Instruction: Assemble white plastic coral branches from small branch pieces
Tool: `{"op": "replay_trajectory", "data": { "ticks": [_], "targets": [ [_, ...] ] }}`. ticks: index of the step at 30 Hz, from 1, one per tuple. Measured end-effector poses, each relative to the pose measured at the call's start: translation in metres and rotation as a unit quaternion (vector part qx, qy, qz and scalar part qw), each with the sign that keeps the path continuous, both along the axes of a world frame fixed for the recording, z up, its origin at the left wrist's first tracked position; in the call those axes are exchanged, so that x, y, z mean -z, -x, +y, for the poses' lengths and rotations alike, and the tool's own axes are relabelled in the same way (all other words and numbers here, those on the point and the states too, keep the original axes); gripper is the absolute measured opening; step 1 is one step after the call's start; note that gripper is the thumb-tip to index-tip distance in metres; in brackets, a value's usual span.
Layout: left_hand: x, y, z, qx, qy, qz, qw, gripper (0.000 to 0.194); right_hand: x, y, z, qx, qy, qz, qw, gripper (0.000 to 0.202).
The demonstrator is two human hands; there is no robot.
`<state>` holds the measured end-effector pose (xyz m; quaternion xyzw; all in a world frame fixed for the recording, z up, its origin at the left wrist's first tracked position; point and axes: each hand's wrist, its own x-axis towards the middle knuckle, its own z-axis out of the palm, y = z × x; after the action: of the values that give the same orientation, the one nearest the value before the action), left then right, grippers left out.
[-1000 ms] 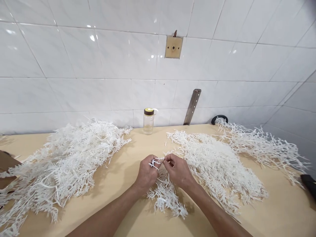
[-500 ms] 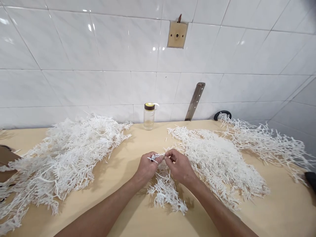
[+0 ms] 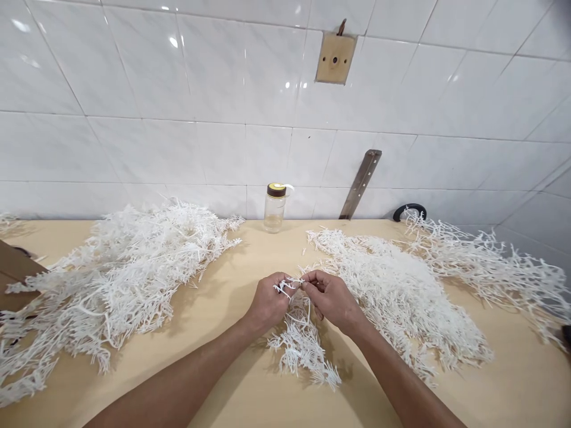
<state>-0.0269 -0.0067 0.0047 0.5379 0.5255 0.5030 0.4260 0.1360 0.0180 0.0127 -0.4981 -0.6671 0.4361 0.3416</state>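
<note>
My left hand [image 3: 269, 302] is closed around the stem of a white plastic branch, an artificial foliage sprig [image 3: 304, 345]. Its bushy part hangs below my hands over the tabletop, while thin forked tips [image 3: 282, 289] stick out above the left thumb. Close beside it, my right hand [image 3: 332, 302] pinches the sprig's upper end between thumb and forefinger. The fingertips of both hands nearly meet there. Whatever small part lies between the right fingertips is too small to make out.
A large heap of white plastic sprigs [image 3: 143, 267] lies left, another heap [image 3: 397, 291] right, and looser bare branches [image 3: 491, 255] far right. At the wall stand a lidded jar [image 3: 273, 209], a metal bar [image 3: 361, 184] and a black ring [image 3: 409, 209]. A brown box [image 3: 18, 276] sits left.
The view has shifted slightly, so the wall and jar appear further right. Both hands keep their grip on the sprig; the right fingers have turned a little.
</note>
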Motion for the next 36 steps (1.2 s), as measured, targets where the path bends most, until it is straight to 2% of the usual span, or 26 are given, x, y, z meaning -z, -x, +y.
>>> {"op": "replay_trajectory", "data": {
  "ticks": [7,15,25,32,36],
  "targets": [
    [-0.002,0.0,0.0,0.018,0.011,0.0,1.0,0.03,-0.001,-0.01,0.003,-0.066,0.059,0.038,0.995,0.029],
    [-0.008,-0.001,-0.004,0.013,0.003,0.014,1.0,0.03,-0.007,-0.011,0.001,-0.056,0.044,0.023,0.997,0.021],
    [-0.005,-0.001,-0.003,0.003,-0.043,0.046,0.998,0.021,-0.008,-0.014,0.001,-0.084,0.029,-0.032,0.996,0.02],
    [0.002,0.001,-0.004,-0.009,-0.118,0.128,0.985,0.015,-0.012,-0.005,-0.004,-0.034,-0.023,-0.09,0.995,0.012],
    [0.002,0.002,-0.004,-0.012,-0.127,0.144,0.981,0.014,-0.01,0.005,-0.008,0.022,-0.097,-0.145,0.984,0.012]
  ]
}}
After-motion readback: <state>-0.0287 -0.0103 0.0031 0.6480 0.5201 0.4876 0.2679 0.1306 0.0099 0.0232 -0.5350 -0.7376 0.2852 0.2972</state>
